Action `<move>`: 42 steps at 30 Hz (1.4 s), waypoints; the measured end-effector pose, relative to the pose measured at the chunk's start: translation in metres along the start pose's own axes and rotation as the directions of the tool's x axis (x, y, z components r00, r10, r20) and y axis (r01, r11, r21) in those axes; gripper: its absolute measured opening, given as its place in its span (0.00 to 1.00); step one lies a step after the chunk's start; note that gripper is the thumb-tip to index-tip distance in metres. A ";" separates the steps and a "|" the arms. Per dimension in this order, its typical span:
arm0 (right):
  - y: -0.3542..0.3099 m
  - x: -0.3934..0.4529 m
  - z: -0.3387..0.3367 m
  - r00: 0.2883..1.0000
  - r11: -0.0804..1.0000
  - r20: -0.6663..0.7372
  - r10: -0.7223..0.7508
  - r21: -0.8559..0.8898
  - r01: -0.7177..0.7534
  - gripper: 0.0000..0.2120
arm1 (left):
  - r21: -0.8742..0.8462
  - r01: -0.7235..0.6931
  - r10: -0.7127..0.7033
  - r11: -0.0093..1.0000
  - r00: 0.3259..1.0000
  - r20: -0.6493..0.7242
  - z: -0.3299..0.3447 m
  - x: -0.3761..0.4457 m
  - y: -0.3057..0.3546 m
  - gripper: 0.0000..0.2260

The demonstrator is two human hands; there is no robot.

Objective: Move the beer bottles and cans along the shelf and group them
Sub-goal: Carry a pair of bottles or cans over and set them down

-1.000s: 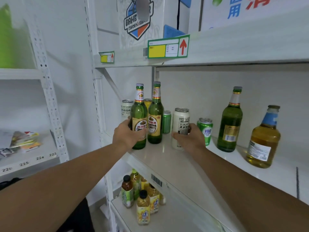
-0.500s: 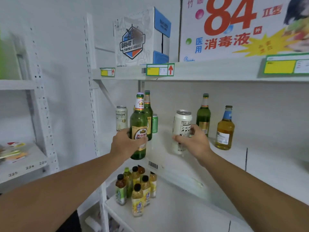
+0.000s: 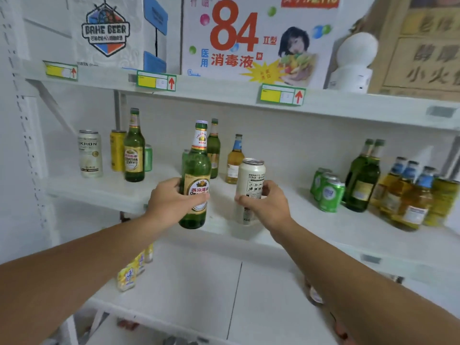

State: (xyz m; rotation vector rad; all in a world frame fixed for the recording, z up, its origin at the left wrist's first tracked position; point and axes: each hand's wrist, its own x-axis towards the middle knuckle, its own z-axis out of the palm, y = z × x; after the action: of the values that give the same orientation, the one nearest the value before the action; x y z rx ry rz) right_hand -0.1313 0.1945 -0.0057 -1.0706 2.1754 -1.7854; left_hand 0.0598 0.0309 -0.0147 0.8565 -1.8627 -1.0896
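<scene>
My left hand (image 3: 169, 200) grips a green beer bottle (image 3: 196, 170) with a gold label, held upright in front of the middle shelf (image 3: 104, 192). My right hand (image 3: 266, 205) grips a tall white can (image 3: 250, 180) beside it. At the shelf's left stand a white can (image 3: 90, 156), a yellow can (image 3: 117, 150), a green bottle (image 3: 134, 148) and a small green can (image 3: 148, 158). Behind the held bottle are another green bottle (image 3: 214, 148) and an amber bottle (image 3: 235, 160). On the right stand green cans (image 3: 327, 190), green bottles (image 3: 363, 175) and several amber bottles (image 3: 408, 195).
The upper shelf carries a beer carton (image 3: 107, 31), a disinfectant carton (image 3: 256, 38), a white round device (image 3: 353, 61) and a brown carton (image 3: 423, 46). Price tags (image 3: 281, 94) line its edge. Small yellow drink bottles (image 3: 129, 272) stand on the lower shelf.
Both hands have carried the green bottle and the white can rightward along the shelf, away from the left group. The view has swung right, showing the grouped cans and bottles at the right.
</scene>
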 end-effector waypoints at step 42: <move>0.133 -0.029 -0.432 0.963 0.992 -0.270 0.011 -0.115 -0.043 0.32 | -0.120 0.007 0.024 0.993 0.967 0.253 0.390 -0.107 0.190 0.20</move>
State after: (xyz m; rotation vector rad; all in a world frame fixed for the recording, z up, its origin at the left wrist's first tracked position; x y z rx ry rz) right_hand -0.3898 0.5665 -0.0089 -0.8567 2.4680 -1.9077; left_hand -0.2632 0.3389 0.0035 0.6633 -1.9821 -1.3442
